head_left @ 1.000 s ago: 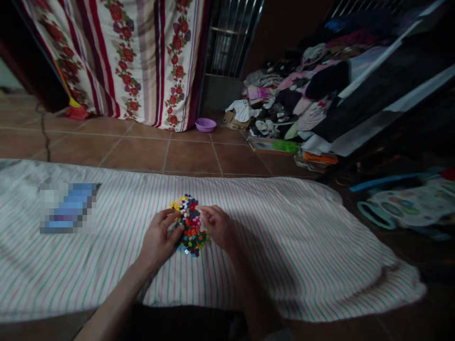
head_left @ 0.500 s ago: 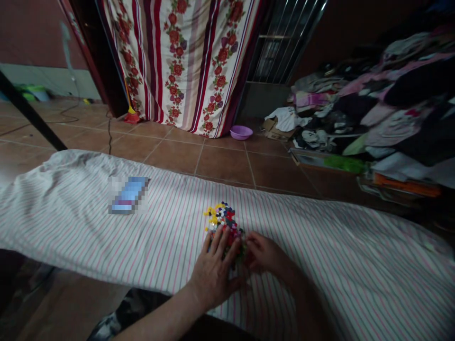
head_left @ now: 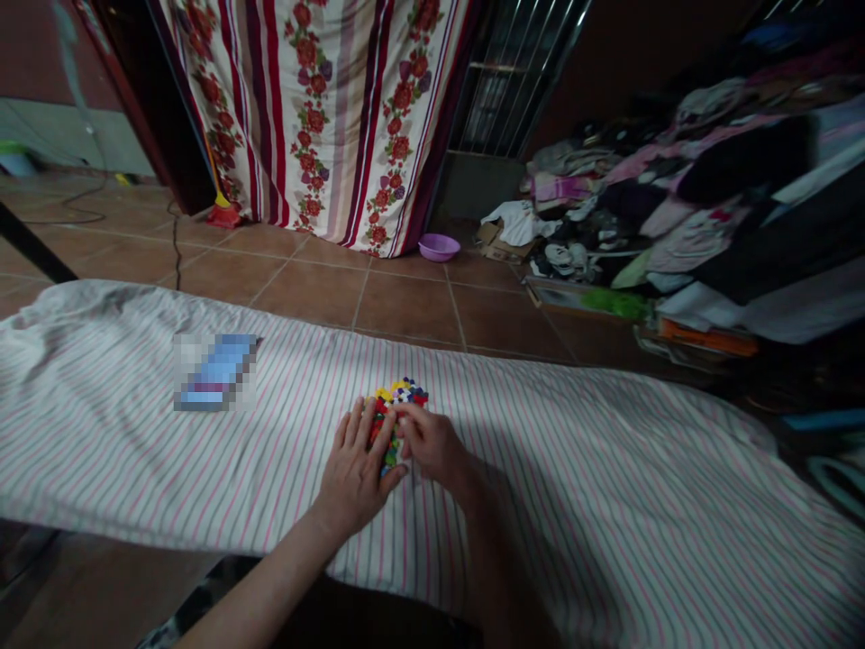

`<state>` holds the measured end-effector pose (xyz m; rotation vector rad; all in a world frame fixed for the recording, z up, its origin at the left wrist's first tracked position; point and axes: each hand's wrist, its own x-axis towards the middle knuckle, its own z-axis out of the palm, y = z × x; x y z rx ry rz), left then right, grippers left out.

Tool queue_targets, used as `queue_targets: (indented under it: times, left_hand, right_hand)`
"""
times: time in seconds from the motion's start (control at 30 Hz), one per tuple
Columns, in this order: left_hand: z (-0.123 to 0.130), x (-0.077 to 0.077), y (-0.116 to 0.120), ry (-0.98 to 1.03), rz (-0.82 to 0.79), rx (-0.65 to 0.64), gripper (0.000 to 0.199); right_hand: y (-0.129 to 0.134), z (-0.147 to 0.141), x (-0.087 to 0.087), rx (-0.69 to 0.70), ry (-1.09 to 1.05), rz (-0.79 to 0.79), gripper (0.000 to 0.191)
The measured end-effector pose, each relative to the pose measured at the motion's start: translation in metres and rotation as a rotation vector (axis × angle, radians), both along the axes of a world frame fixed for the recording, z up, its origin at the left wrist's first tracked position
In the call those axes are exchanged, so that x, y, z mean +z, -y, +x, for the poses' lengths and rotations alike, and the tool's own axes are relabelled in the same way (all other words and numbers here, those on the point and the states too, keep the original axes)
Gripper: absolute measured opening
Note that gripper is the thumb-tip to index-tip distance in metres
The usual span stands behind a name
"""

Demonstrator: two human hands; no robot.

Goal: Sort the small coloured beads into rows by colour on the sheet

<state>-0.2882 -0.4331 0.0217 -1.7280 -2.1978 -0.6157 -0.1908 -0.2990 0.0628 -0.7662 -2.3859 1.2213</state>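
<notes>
Small colourful pieces (head_left: 404, 391) in yellow, white, blue, red and green lie in a cluster on the striped cloth (head_left: 284, 451). My left hand (head_left: 355, 469) rests palm down at the left side of the cluster, its fingers spread and partly covering the pieces. On the cluster's right side is my right hand (head_left: 432, 446), fingers curled together and its index fingertip close to the left hand's fingers. Whatever lies between the right fingertips is too small to make out.
A pixelated blue phone-like object (head_left: 220, 371) lies on the cloth to the left. Beyond the cloth are a tiled floor, a purple basin (head_left: 439, 247), a floral curtain (head_left: 344, 117) and a large pile of clothes (head_left: 649, 189) at the right.
The view has shifted, moving the background left. My right hand has moved forward along the cluster, toward the left fingertips. My left hand stays spread beside and over the pieces.
</notes>
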Motion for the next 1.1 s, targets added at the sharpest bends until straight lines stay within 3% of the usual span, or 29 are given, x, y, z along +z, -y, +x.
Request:
queue_targets:
  times: [0.13, 0.2, 0.3, 0.47, 0.63, 0.77, 0.9, 1.1]
  left_hand:
    - [-0.010, 0.000, 0.005, 0.011, 0.010, 0.004, 0.078]
    - [-0.011, -0.001, 0.007, 0.022, 0.009, 0.024, 0.082]
    - [-0.012, -0.002, 0.009, 0.029, -0.004, 0.055, 0.088]
    - [-0.012, -0.005, 0.006, 0.048, 0.005, 0.071, 0.093]
    - [-0.013, -0.008, -0.002, 0.121, 0.029, 0.074, 0.088]
    - [-0.017, -0.011, -0.009, 0.186, 0.046, 0.043, 0.084]
    - [-0.019, -0.014, -0.012, 0.244, 0.071, 0.053, 0.081]
    - [-0.028, -0.012, -0.019, 0.363, 0.087, 0.020, 0.066]
  right_hand:
    - [-0.021, -0.002, 0.001, -0.284, -0.124, 0.127, 0.037]
    - [-0.036, -0.004, -0.010, -0.431, -0.205, 0.239, 0.042]
    - [-0.053, -0.014, -0.034, -0.507, -0.204, 0.325, 0.048]
    - [-0.057, -0.036, -0.057, -0.332, -0.158, 0.466, 0.050]
    - [-0.043, -0.042, -0.052, -0.161, -0.138, 0.517, 0.045]
    - [-0.029, -0.048, -0.049, -0.118, -0.132, 0.509, 0.046]
    - [-0.020, -0.050, -0.047, -0.082, -0.159, 0.451, 0.048]
    - [-0.010, -0.044, -0.034, -0.009, -0.180, 0.222, 0.050]
